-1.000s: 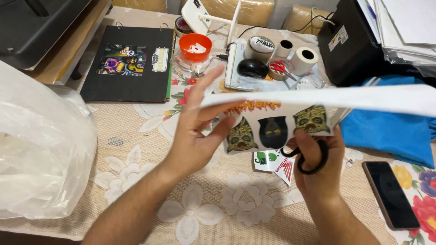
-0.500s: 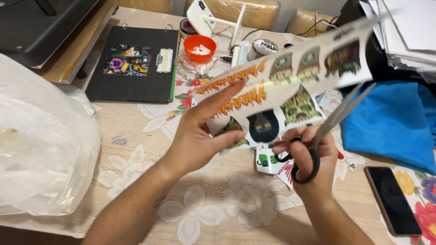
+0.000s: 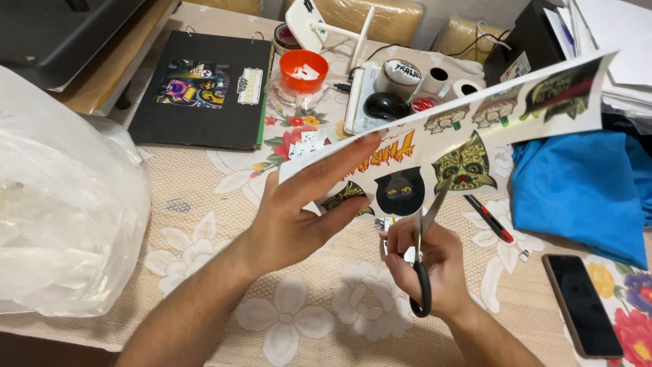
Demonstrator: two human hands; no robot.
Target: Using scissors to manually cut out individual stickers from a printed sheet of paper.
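Glossy white sticker sheet [image 3: 475, 129] sits mid-frame, your left hand [image 3: 299, 217] fingers clamped on it; your right hand [image 3: 435, 268] grips black-handled scissors [image 3: 424, 261], blades at its lower edge. Most stickers look uncut.

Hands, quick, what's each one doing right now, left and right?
Left hand: closed on the sticker sheet, holding it up.
Right hand: gripping the black-handled scissors, blades at the sheet's lower edge.
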